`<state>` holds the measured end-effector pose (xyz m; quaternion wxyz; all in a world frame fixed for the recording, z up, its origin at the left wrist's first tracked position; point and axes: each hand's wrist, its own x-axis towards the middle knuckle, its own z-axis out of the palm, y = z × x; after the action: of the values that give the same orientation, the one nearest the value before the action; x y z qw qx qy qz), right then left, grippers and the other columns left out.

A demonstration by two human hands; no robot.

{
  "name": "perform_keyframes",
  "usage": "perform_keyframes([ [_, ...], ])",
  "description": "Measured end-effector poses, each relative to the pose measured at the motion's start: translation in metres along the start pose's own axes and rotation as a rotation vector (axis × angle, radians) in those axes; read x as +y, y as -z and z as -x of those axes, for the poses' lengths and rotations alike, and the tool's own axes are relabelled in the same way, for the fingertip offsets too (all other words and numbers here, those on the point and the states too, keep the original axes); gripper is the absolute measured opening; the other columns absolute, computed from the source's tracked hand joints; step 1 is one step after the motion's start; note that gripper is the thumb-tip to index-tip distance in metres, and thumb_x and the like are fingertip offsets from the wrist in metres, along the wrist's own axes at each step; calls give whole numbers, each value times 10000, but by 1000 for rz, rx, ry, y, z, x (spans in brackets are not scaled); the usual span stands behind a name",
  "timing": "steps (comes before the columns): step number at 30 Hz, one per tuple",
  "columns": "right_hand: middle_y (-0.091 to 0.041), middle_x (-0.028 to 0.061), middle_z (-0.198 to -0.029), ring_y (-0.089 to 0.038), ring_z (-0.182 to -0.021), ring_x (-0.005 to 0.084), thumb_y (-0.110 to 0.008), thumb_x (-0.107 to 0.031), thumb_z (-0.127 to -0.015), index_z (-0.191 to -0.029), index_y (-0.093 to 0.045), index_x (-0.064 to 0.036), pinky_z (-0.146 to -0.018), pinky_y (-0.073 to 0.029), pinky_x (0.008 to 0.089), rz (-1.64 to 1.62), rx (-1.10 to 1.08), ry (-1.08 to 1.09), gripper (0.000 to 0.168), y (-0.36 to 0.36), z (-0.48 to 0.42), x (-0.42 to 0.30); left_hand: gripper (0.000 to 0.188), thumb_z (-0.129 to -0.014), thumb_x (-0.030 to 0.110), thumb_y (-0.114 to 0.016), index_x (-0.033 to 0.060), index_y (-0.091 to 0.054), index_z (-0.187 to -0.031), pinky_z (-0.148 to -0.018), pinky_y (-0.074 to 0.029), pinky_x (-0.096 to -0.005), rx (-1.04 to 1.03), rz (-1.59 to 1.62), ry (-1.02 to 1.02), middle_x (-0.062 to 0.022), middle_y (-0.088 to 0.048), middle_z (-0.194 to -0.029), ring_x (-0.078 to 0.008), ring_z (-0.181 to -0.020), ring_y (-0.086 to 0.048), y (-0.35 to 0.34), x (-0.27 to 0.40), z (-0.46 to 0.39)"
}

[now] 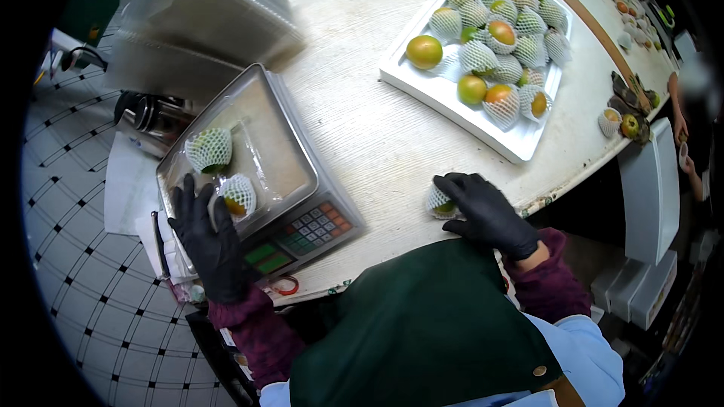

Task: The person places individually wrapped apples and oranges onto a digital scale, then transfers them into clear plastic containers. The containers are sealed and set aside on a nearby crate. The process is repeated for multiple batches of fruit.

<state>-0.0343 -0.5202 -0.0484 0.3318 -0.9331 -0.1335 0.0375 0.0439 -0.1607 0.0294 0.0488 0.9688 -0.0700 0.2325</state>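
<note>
My left hand (209,237), in a black glove, is at the near left edge of a weighing scale's metal pan (285,150). Its fingers are spread, with the tips beside a green-orange fruit in a white foam net (238,195); whether they touch it is unclear. A second netted fruit (208,148) sits farther up the pan, and a transparent plastic bag (254,152) lies around the two. On the white tabletop (362,124), my gloved right hand (486,212) grips another netted fruit (440,202), partly covered by the fingers.
A white foam tray (452,113) holds many netted fruits and a few bare ones. Transparent plastic sheets or bags (203,17) stand stacked behind the scale. Red-handled scissors (285,285) lie by the near edge. Another person's hands (681,135) show at far right, near white boxes (650,192).
</note>
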Motion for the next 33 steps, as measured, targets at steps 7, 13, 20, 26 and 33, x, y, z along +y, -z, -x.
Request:
perform_keyframes([
  [7,-550,71,-1132,-522,-1049,161,-737,-74,-707,-1230,-482,-53,-884,-427,300,-902,-39,-316,582,0,-18,-31,553,-732,124,-736,25,-485,-1214,-712,-509,-311,-425,1074,-60,-150,-557,-1121,-225,-857,-611,-16,109,47],
  [13,-560,59,-1095,-532,-970,133,-669,-101,-794,-1259,-484,-73,-810,-437,261,-1170,18,-228,501,-7,-22,-41,458,-779,106,-690,32,-473,-1175,-819,-475,-310,-821,1748,626,-95,-518,-1139,-181,-1008,-539,-41,128,51],
  [20,-466,121,-1206,-558,-994,183,-662,-17,-754,-1117,-520,-20,-782,-504,286,-1056,80,-17,389,5,-24,-75,511,-741,48,-701,35,-458,-1190,-876,-450,-329,-217,1153,9,-148,-514,-1122,-241,-1038,-533,-22,119,43],
  [26,-524,119,-1129,-595,-921,184,-648,-83,-797,-1178,-512,-35,-769,-501,292,-954,-64,107,407,10,-26,-77,311,-821,20,-565,-15,-534,-1128,-907,-417,-374,307,477,66,-167,-570,-1103,-302,-1038,-541,0,70,5],
  [33,-581,92,-1024,-601,-879,170,-646,-79,-807,-1115,-545,-38,-747,-498,292,-769,-9,-3,326,12,-6,-48,183,-828,108,-553,-18,-611,-947,-903,-408,-387,19,302,81,-168,-588,-1099,-309,-1038,-535,-18,27,-6],
])
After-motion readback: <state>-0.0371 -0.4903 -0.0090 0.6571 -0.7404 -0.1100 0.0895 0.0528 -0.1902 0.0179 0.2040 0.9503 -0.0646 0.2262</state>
